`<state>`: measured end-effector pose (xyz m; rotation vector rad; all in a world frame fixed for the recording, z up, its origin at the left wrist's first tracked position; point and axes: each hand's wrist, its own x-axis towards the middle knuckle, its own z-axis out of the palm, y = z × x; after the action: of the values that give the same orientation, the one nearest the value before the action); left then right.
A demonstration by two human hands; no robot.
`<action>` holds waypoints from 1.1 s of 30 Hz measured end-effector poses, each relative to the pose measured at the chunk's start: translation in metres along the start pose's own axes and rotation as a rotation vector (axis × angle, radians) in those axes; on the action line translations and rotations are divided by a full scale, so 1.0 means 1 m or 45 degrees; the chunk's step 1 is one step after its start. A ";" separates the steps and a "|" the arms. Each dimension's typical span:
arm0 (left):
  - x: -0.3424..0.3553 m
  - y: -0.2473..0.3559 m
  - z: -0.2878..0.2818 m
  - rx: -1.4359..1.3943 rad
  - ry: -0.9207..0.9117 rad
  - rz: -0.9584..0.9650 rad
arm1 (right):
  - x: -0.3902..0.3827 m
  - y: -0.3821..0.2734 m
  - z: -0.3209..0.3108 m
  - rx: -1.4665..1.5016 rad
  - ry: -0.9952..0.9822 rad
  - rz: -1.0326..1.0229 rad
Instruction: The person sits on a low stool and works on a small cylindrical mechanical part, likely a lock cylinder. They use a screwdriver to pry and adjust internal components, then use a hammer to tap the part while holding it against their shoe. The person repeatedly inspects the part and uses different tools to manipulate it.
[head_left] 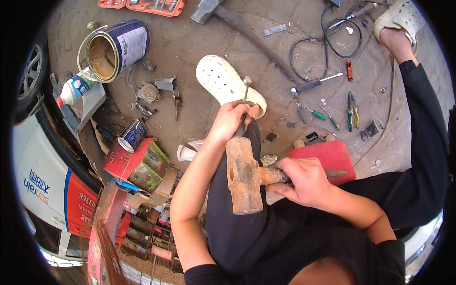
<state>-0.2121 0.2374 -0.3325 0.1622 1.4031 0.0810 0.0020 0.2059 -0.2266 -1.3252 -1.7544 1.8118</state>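
Note:
In my right hand is a short-handled sledgehammer; its fingers wrap round the handle. The blocky, rusty head hangs over my left thigh, nearest to the camera. My left hand is closed, down beside my clog. Between its fingers a thin metal rod stands roughly upright, with a small knobbed end on top. What the rod's lower end meets is hidden by my hand and leg. A white clog on my foot lies just beyond that hand.
A long-handled hammer lies ahead. Pliers, screwdrivers and a black cable are scattered rightward. On the left are an open paint can, metal parts and a carton. A red stool is under me.

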 end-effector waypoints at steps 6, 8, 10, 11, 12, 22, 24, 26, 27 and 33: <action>-0.004 0.007 0.002 0.012 0.052 -0.009 | 0.002 0.005 -0.004 -0.024 0.016 -0.030; -0.002 0.004 -0.001 0.059 0.055 -0.002 | 0.003 0.003 -0.003 -0.027 0.006 -0.031; -0.002 0.003 -0.002 0.121 0.054 0.017 | 0.003 0.002 -0.002 -0.034 -0.013 -0.030; -0.003 0.004 -0.002 0.162 0.050 0.029 | 0.003 0.001 -0.002 -0.037 -0.018 -0.029; -0.004 0.005 -0.002 0.202 0.045 0.040 | 0.003 0.001 -0.002 -0.041 -0.023 -0.027; 0.003 0.010 -0.024 0.020 -0.075 -0.054 | 0.004 0.003 0.000 -0.081 -0.030 -0.014; 0.001 0.014 -0.019 0.054 -0.039 -0.062 | 0.004 0.003 0.001 -0.086 -0.029 -0.024; -0.003 0.017 -0.016 0.085 -0.008 -0.068 | 0.004 0.000 0.001 -0.106 -0.046 -0.050; 0.001 0.012 -0.019 0.053 -0.011 -0.053 | 0.004 -0.004 -0.001 -0.123 -0.064 -0.071; 0.001 0.018 -0.009 -0.026 0.033 -0.084 | 0.002 -0.021 -0.001 -0.070 -0.017 -0.323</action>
<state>-0.2197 0.2556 -0.3319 0.0983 1.4319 0.0429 -0.0064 0.2126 -0.2087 -1.0554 -1.8952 1.6479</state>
